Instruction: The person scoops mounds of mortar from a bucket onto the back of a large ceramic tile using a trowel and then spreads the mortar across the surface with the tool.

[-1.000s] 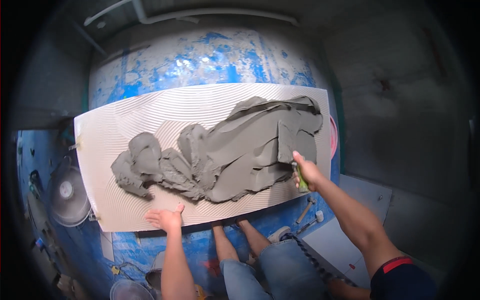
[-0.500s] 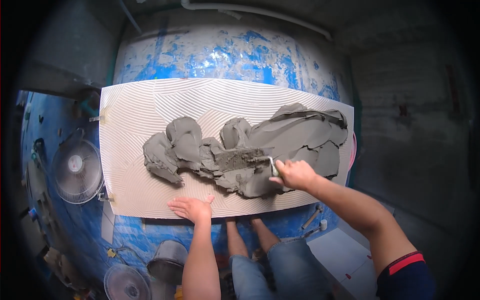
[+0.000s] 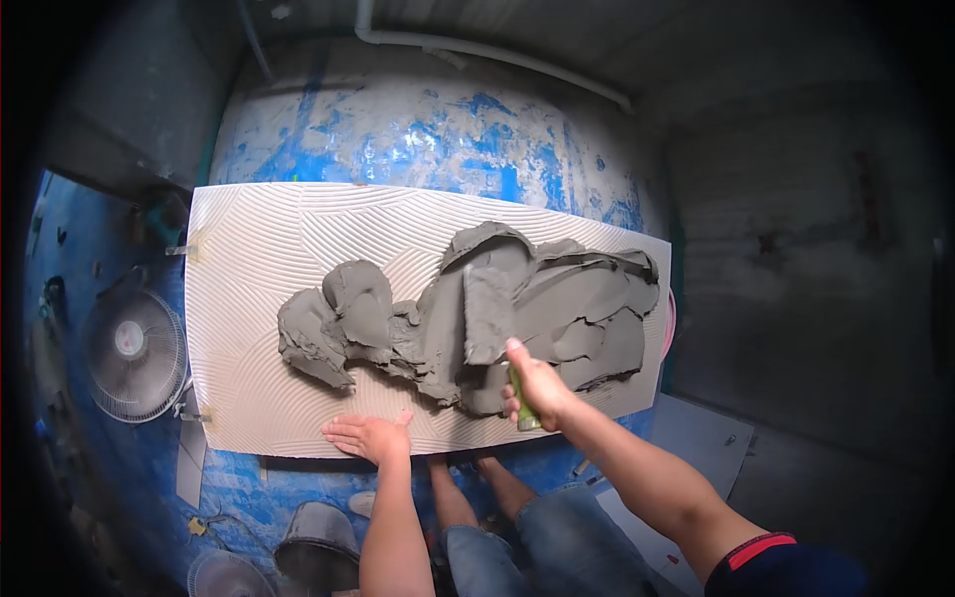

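Note:
My right hand [image 3: 534, 388] is closed round the green handle of a trowel [image 3: 487, 316]. The trowel's flat blade, coated in grey mortar, points away from me over the middle of the spread. Thick wet mortar [image 3: 587, 298] lies in a smeared, lumpy band across a large pale tile panel [image 3: 249, 388], thickest to the right, with separate mounds to the left. Curved ridges line the panel's bare surface. My left hand [image 3: 368, 438] rests flat on the panel's near edge, fingers stretched out to the left, holding nothing.
A round fan [image 3: 134, 343] stands left of the panel, and a second fan [image 3: 229, 577] is at the lower left beside a dark bucket [image 3: 316, 537]. White boards [image 3: 696, 448] lie at the lower right. A white pipe [image 3: 497, 50] runs along the far wall.
The trowel has turned from pointing left to pointing away from me. Mortar in the middle has been pushed outward into a raised lip. My left hand stays on the panel's near edge.

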### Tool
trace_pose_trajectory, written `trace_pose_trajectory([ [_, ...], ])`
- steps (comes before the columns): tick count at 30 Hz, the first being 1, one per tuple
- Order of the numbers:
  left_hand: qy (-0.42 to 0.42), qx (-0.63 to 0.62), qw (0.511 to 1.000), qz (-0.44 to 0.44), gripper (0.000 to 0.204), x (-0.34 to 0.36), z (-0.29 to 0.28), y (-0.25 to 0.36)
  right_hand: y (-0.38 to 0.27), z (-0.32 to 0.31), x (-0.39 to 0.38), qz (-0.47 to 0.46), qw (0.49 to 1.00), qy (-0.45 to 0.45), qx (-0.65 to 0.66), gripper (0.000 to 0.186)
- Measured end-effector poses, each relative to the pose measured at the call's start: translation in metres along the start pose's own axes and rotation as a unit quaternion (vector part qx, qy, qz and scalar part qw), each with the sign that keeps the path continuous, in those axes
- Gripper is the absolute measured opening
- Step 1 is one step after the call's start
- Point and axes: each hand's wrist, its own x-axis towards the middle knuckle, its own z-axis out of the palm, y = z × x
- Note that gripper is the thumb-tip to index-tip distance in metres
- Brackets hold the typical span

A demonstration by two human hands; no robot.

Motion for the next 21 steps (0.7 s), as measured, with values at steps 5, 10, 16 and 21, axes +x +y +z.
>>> trace_pose_trajectory([
  [5, -0.021, -0.019, 0.999, -0.023, 0.141, 0.006, 0.0, -0.003, 0.004, -0.063, 0.009, -0.202, 0.694, 0.109, -0.683, 0.059],
  [10, -0.019, -0.012, 1.0, -0.017, 0.139, 0.005, 0.001, 0.008, -0.024, -0.16, 0.05, -0.209, 0.684, 0.309, -0.627, 0.056],
  [16, -0.025, 0.018, 1.0, 0.001, 0.136, 0.004, 0.015, 0.007, -0.036, -0.114, 0.06, -0.003, 0.953, -0.024, 0.302, 0.057],
  [21, -0.014, 0.04, 0.999, -0.032, 0.14, 0.015, 0.017, -0.005, -0.022, -0.138, 0.046, -0.166, 0.864, 0.147, -0.452, 0.064],
])
